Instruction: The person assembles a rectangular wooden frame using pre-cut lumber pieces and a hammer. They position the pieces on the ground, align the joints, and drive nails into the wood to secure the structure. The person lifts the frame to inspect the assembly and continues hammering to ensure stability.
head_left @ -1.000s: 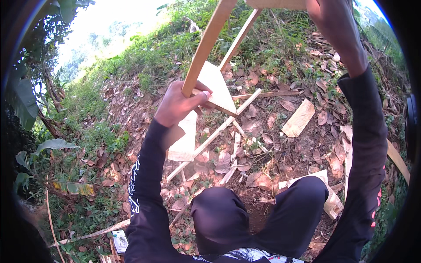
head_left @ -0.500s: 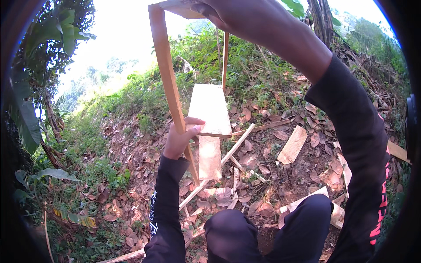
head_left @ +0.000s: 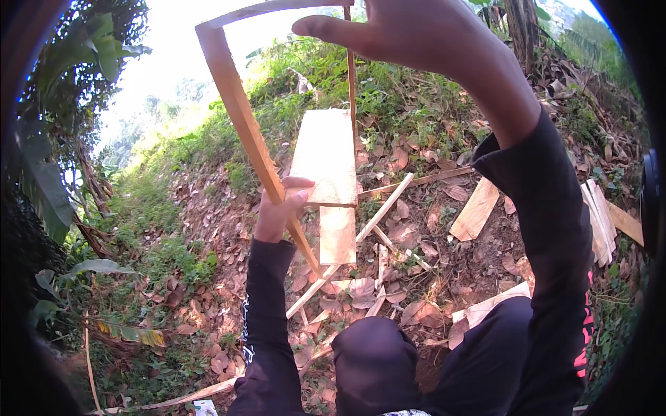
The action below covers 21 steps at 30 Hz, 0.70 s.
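Head view: beyond the knees (head_left: 374,353), the wooden frame (head_left: 243,114) is held up before the body, its long post (head_left: 260,156) slanted from upper left down toward the knees. Post and near corner of the upper board (head_left: 325,152) are grasped by the left hand (head_left: 279,211), the one nearer the frame's lower end. By its upper end the right hand (head_left: 409,35) is raised, thumb spread beneath the top bar (head_left: 263,9); its fingers are cut off by the picture's edge, so whether anything is gripped cannot be told. Whether the lower board (head_left: 338,239) is joined on is unclear. Farther out, leaf litter (head_left: 423,312) is crossed by a stick (head_left: 379,213); distant grass (head_left: 281,97) is partly bleached by glare.
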Motion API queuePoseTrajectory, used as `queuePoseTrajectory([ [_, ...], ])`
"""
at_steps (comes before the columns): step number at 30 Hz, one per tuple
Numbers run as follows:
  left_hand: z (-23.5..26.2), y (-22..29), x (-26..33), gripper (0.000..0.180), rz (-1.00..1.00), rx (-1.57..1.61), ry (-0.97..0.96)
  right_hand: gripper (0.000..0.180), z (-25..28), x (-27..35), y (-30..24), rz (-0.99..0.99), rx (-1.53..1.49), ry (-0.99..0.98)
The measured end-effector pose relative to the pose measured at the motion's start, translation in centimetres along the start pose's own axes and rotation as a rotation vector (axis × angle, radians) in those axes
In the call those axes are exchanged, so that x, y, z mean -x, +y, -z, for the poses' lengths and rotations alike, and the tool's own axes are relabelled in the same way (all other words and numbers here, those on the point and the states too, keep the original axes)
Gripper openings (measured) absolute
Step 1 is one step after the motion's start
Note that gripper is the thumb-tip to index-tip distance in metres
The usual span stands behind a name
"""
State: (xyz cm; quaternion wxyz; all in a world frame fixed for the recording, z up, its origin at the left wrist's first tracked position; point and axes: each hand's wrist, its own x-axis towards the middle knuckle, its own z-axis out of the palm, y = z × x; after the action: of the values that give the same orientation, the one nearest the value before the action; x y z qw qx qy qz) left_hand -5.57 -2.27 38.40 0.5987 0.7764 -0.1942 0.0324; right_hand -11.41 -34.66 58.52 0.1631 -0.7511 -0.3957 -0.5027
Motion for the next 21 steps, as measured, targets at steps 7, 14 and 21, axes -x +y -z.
queuePoseTrajectory([
  [7, 0.4, -0.6, -0.4, 0.03, 0.001, 0.023, 0.003, 0.033, -4.9, 11.4, 3.3, -0.682, -0.165, 0.367],
  [14, 2.5, -0.7, -1.7, 0.032, -0.005, 0.111, 0.134, 0.061, -19.1, 14.7, 3.3, -0.679, -0.6, -0.739],
  [21, 6.2, -2.3, -1.9, 0.035, -0.028, 0.128, 0.167, 0.064, -25.4, 14.0, -0.7, -0.576, -0.825, -0.588],
])
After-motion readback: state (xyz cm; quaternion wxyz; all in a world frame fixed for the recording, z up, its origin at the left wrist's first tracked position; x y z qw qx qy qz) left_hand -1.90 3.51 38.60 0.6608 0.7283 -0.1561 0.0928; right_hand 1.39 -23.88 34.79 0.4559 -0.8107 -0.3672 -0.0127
